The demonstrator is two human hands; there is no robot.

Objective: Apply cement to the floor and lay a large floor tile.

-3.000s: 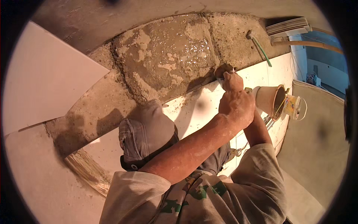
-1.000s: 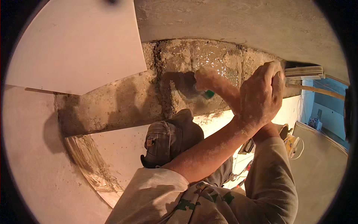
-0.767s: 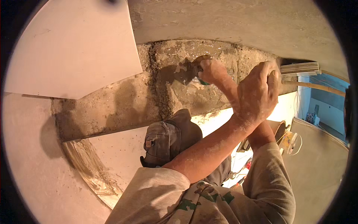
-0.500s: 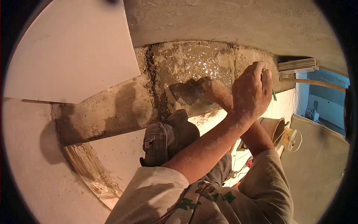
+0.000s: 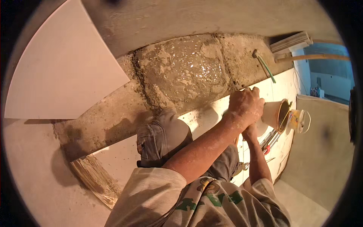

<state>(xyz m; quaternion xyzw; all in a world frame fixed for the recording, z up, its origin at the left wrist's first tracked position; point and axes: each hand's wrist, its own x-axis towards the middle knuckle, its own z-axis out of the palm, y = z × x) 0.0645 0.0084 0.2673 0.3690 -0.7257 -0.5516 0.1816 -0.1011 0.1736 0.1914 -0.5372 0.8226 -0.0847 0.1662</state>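
My left hand (image 5: 245, 106) is closed, its knuckles up, above the pale tiled surface (image 5: 204, 117) just beyond the mortar bed; anything inside its fingers is hidden. Beneath and beside it, my right hand (image 5: 249, 133) is mostly covered by the left hand and wrist, so its fingers do not show. Both hands and forearms carry pale dust. A glistening patch of wet mortar (image 5: 189, 64) lies on the rough strip beyond my knee, between two dark grooves. The dark trowel seen before is out of sight.
A large white tile (image 5: 64, 68) leans at the left. A green-handled hammer (image 5: 266, 67) rests on the rough strip, near stacked tiles (image 5: 291, 42). To the right stand a bucket (image 5: 273, 113) and a small pail with a handle (image 5: 298, 121). A plastered wall (image 5: 211, 17) runs behind.
My right hand has drawn back from the wet mortar toward me and to the right, behind my left hand. My left hand has come lower. The view has shifted, and the hammer now shows fully.
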